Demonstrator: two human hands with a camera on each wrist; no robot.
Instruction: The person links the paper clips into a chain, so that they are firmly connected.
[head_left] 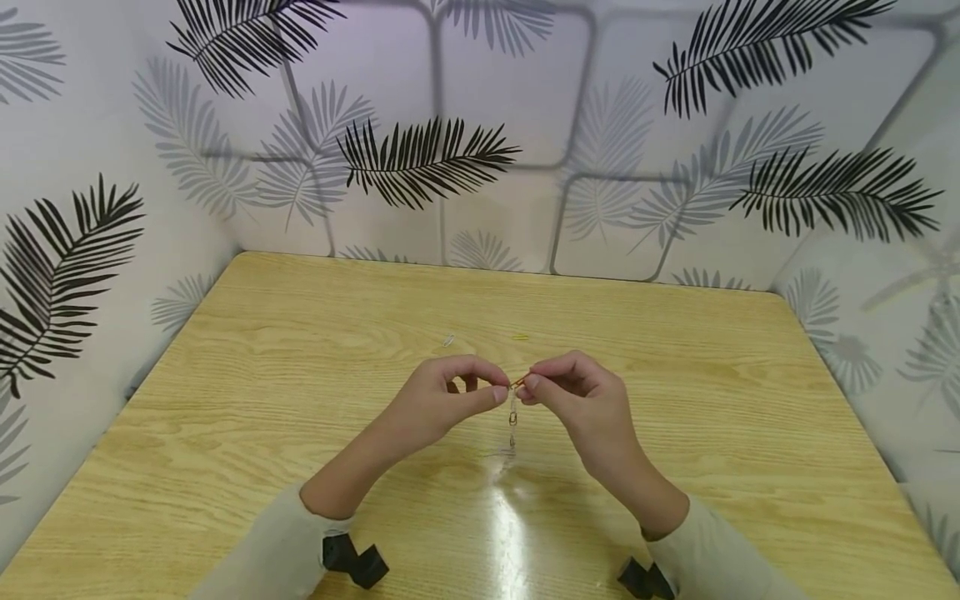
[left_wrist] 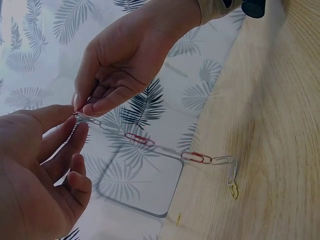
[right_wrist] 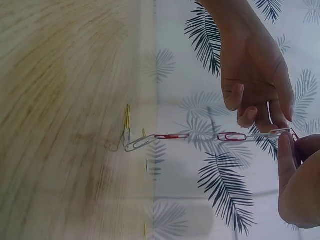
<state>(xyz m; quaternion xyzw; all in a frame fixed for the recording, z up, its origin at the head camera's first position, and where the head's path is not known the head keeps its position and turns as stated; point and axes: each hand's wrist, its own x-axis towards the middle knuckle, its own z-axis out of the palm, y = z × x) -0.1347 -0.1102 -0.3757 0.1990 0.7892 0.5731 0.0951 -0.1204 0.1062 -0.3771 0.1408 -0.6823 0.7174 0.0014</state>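
Note:
A chain of linked paper clips in white, red and yellow hangs down between the two hands. Its yellow lower end is at the tabletop. The left hand pinches the chain's top clip between thumb and index finger. A red paper clip is gripped by the thumb and forefinger of the right hand, its tip meeting the left fingertips. Fingers partly hide the joint, so whether the red clip is hooked into the chain cannot be told.
On the wooden table, beyond the hands, lie a loose white paper clip and a yellow paper clip. A leaf-patterned wall covering closes off the back and sides.

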